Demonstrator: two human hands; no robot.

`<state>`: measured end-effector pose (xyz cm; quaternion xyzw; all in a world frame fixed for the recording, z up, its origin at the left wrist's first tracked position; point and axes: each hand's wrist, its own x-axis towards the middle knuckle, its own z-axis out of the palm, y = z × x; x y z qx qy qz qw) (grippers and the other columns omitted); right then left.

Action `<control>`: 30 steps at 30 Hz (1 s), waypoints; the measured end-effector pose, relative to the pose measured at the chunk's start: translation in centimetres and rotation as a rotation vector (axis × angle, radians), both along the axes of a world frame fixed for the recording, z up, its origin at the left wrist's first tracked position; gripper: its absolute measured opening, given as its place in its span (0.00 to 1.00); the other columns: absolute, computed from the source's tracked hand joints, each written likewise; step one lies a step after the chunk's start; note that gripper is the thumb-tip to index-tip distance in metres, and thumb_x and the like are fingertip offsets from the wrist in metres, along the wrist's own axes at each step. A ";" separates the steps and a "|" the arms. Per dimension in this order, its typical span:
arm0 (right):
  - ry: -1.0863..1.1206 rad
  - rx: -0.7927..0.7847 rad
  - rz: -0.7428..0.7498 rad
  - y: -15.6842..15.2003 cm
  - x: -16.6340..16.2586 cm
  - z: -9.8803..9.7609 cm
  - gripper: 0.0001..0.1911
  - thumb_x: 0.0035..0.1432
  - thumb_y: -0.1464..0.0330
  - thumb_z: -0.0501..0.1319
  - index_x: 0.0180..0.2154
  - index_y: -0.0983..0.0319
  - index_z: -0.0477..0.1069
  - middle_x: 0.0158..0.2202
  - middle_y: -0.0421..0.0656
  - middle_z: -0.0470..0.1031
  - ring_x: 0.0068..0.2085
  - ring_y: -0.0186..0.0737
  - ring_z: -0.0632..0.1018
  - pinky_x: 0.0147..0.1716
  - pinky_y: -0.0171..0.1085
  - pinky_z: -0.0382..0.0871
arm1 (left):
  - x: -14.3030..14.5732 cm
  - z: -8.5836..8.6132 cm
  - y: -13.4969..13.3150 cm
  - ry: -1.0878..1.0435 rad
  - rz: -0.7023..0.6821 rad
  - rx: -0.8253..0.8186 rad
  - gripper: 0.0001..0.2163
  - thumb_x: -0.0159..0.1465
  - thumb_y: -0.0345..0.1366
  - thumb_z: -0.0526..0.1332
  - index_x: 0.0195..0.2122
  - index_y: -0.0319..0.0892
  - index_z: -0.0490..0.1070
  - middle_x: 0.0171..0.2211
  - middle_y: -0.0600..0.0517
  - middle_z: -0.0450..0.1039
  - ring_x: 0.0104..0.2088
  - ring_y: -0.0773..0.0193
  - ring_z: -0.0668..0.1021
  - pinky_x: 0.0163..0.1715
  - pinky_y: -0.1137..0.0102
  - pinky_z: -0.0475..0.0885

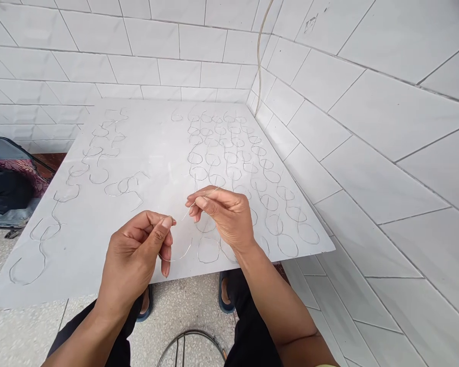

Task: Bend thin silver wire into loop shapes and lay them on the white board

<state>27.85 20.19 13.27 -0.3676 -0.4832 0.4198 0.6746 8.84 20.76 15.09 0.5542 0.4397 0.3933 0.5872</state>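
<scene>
My left hand [139, 252] pinches one end of a thin silver wire piece [179, 256], which curves down under its fingers. My right hand [224, 211] pinches the same wire's other end, just right of the left hand. Both hands hover over the near edge of a white board [156, 168]. Several bent wire loops [233, 158] lie in rows on the board's right half, some right under my right hand. More bent wire shapes [95, 153] trail along its left side.
White tiled walls close in behind and to the right [367, 127]. A thin cord [259, 56] hangs in the corner. A dark bag [7, 178] sits on the floor at left. A coil of wire [191, 344] lies on the floor between my feet.
</scene>
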 end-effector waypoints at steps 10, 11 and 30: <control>0.042 -0.063 -0.009 0.4 -0.5 -0.5 0.09 0.65 0.61 0.68 0.39 0.59 0.84 0.40 0.46 0.84 0.34 0.39 0.81 0.34 0.41 0.76 | 0.9 -0.4 -0.1 0.065 0.151 0.158 0.13 0.71 0.45 0.65 0.32 0.44 0.73 0.26 0.56 0.72 0.19 0.70 0.72 0.19 0.72 0.70; 0.065 -0.080 0.024 0.5 -0.5 -0.6 0.10 0.66 0.60 0.68 0.40 0.59 0.84 0.40 0.46 0.84 0.35 0.39 0.81 0.33 0.40 0.76 | 1.0 -0.6 -0.1 0.063 0.154 0.162 0.13 0.71 0.45 0.65 0.32 0.44 0.73 0.26 0.56 0.72 0.19 0.70 0.72 0.19 0.72 0.70; 0.071 -0.128 0.157 0.9 -0.1 -0.9 0.19 0.67 0.52 0.64 0.35 0.61 0.81 0.36 0.45 0.80 0.32 0.38 0.78 0.27 0.37 0.74 | 0.4 -1.7 2.0 0.013 -0.303 0.034 0.13 0.71 0.45 0.64 0.34 0.44 0.82 0.26 0.50 0.77 0.38 0.58 0.79 0.46 0.64 0.73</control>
